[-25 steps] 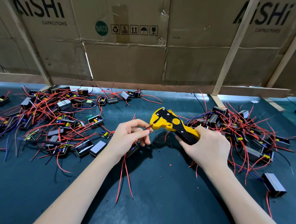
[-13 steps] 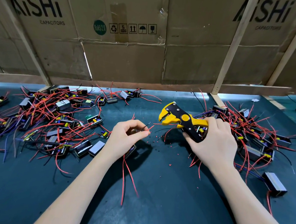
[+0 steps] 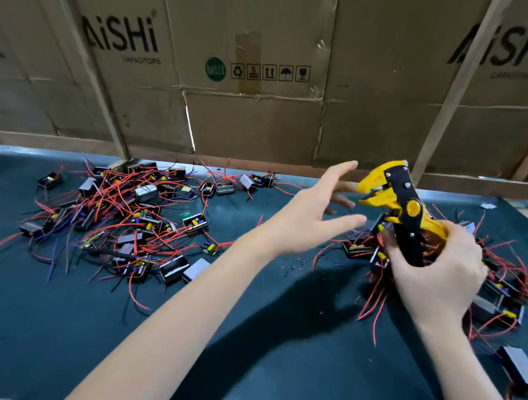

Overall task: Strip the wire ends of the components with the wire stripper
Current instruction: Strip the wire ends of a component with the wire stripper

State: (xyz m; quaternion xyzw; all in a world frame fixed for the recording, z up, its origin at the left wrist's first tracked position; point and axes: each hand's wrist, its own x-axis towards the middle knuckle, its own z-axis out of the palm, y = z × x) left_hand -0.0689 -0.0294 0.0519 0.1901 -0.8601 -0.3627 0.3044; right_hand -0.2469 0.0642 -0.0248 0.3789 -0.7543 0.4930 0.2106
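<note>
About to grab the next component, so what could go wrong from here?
1. The open left hand reaches close past the wire stripper, whose jaws stand open; fingers could get nipped.
2. The right pile is tangled, so lifting one component may drag others.
3. Insulation scraps litter the mat.

Dark teal mat over the bench [image 3: 60, 326]. Behind it, flattened cardboard boxes [image 3: 247, 111] printed "AiSHi CAPACITORS", with a green round sticker [image 3: 215, 69] and a row of handling symbols [image 3: 270, 72]. Pale wooden battens [image 3: 448, 97] leaning across the cardboard, apparently bracing it.
</note>
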